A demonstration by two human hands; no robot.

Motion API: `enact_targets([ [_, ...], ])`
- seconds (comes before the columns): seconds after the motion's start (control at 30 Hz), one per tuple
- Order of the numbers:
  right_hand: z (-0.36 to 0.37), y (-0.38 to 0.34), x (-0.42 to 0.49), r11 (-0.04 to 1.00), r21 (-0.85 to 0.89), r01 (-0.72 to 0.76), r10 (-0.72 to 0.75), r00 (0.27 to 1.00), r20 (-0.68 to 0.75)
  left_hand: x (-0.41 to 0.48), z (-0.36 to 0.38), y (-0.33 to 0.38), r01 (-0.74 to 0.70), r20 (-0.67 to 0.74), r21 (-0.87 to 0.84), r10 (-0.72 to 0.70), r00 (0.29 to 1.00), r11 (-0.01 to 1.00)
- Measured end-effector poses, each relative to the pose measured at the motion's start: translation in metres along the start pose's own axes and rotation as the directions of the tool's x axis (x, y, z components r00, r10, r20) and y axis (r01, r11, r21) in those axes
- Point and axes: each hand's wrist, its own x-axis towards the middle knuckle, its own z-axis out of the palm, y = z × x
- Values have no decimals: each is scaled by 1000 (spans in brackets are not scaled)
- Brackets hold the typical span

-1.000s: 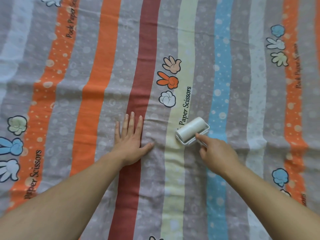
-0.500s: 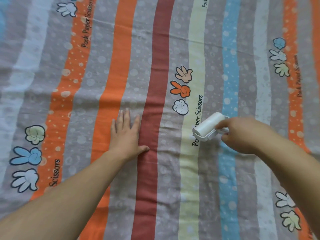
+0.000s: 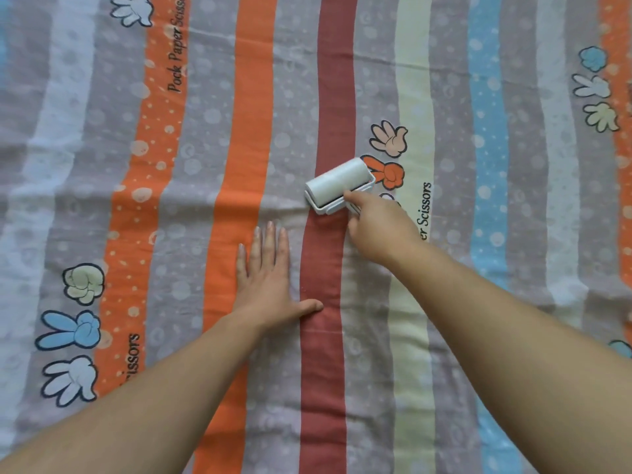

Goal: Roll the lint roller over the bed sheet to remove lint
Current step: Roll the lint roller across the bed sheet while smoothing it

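- Sheet: a striped cotton bed sheet (image 3: 212,138) in grey, orange, dark red, cream and blue is spread flat.
- A white cylindrical lint roller (image 3: 337,184) is laid on the dark red stripe.
- Its handle is gripped by the right hand (image 3: 378,227).
- The left hand (image 3: 268,285) is pressed flat, fingers straight.

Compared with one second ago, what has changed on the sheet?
The right hand rolled the roller left and away, from the cream stripe onto the red stripe, and still grips it. The left hand stayed flat on the sheet beside the red stripe.
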Motion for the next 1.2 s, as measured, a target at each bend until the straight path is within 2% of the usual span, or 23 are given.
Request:
enact_targets([
  [0.1, 6, 30, -30, 998, -60, -15, 17, 999, 39, -2, -1, 1, -3, 29, -14, 4, 1000, 1000],
  [0.37, 10, 79, -84, 997, -77, 0, 6, 997, 78, -20, -4, 17, 36, 98, 8, -37, 995, 999],
  [0.6, 20, 116, -118, 991, -136, -2, 17, 993, 114, -26, 1, 27, 83, 106, 56, -88, 990, 995],
  [0.77, 13, 126, -136, 984, -167, -57, 78, 989, 122, -26, 2, 27, 76, 91, 57, -81, 993, 995],
  [0.87, -8, 123, -139, 977, -205, -66, 104, 978, 182, -27, -4, 25, 52, 21, 43, -53, 998, 998],
  [1.0, -59, 104, -138, 954, -289, -77, 158, 950, 268, -23, -22, 9, 17, -161, 16, -14, 987, 1000],
  [1.1, -76, 70, -131, 960, -274, -47, 99, 979, 178, -14, -34, -21, 67, -200, 52, -55, 978, 996],
  [1.2, -62, 27, -102, 999, -29, -19, 19, 999, -29, -7, -40, -47, 107, -89, 77, -100, 991, 991],
])
